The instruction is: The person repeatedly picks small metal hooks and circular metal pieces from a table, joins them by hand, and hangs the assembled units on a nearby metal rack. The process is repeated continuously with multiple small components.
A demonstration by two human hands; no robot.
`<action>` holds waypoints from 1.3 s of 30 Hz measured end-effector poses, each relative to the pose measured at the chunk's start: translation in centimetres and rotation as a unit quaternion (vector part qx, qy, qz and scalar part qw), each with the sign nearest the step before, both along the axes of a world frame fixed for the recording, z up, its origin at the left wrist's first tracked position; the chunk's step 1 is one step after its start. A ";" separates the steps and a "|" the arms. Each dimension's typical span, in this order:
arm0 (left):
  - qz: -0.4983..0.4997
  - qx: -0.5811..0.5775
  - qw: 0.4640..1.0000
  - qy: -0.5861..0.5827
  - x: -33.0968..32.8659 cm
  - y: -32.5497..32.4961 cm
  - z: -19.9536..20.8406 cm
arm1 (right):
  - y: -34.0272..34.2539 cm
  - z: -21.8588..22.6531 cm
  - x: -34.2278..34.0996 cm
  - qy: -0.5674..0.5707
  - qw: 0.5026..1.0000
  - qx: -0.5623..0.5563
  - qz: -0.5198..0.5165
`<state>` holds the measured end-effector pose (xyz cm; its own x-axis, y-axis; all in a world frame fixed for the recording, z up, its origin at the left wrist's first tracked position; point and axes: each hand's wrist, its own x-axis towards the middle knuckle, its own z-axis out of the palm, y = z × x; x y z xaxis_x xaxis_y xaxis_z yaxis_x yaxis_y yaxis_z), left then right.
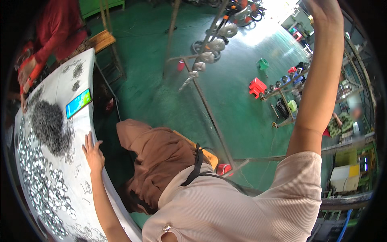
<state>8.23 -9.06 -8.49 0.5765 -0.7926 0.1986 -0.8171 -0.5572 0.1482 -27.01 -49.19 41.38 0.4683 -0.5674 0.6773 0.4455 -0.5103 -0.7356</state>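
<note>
resting flat on the near edge of the table, the left hand lies palm down with fingers spread and straight; it grips nothing. the right arm rises toward the top of the view and the right hand is cut by the upper edge, so whether its fingers are open or closed cannot be told.

just beside the left fingertips lie loose bent wire hooks, scattered singly on the white table cover. each hook looks light, thin and stiff, and probably springy. a single hook is best pinched at its straight shank between thumb and forefinger; the curved end is likely to snag its neighbours. the hooks near the hand show no common direction: their long axes point many ways across the surface, all lying flat.

left of the hooks, a wide field of small shiny metal rings runs along the table, packed close and touching. these look hard, smooth and slippery; a scoop with cupped fingers suits them better than a pinch.

beyond the hand, a dense dark pile of wire pieces sits on the table, well tangled. lifting from it is likely to drag a clump, not one piece.

further on, a phone with a lit screen lies near the table edge, its long axis slanted up to the right.

at the far end, another person's red sleeve reaches over the table.
</note>
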 end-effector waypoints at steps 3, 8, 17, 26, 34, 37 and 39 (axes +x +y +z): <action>-0.008 0.002 1.000 -0.005 0.2 0.0 -0.1 | -1.7 -1.0 -3.6 0.010 0.993 -0.018 -0.120; -0.008 -0.013 1.000 0.014 0.4 0.4 0.3 | -5.2 -2.1 -8.4 0.022 0.974 0.011 -0.225; -0.006 -0.030 0.999 0.027 0.1 0.0 0.1 | -11.9 -1.3 -19.8 0.006 0.881 0.084 -0.466; 0.006 -0.018 0.999 0.044 0.0 -0.2 -0.3 | -13.5 3.6 -28.1 -0.068 0.835 0.106 -0.536; 0.012 -0.022 0.999 0.033 0.7 0.3 -1.2 | -13.6 8.3 -27.6 -0.107 0.850 0.068 -0.511; 0.020 -0.013 0.999 0.031 0.3 0.1 -0.7 | -14.0 9.3 -26.8 -0.099 0.825 0.080 -0.551; 0.020 -0.014 0.999 0.033 0.2 0.0 -0.6 | -14.5 10.0 -27.0 -0.086 0.813 0.084 -0.570</action>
<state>8.42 -9.11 -9.05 0.6197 -0.7636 0.1812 -0.7826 -0.5838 0.2163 -53.99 -63.67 51.36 -0.5210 -0.6569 0.5450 -0.1426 -0.5626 -0.8144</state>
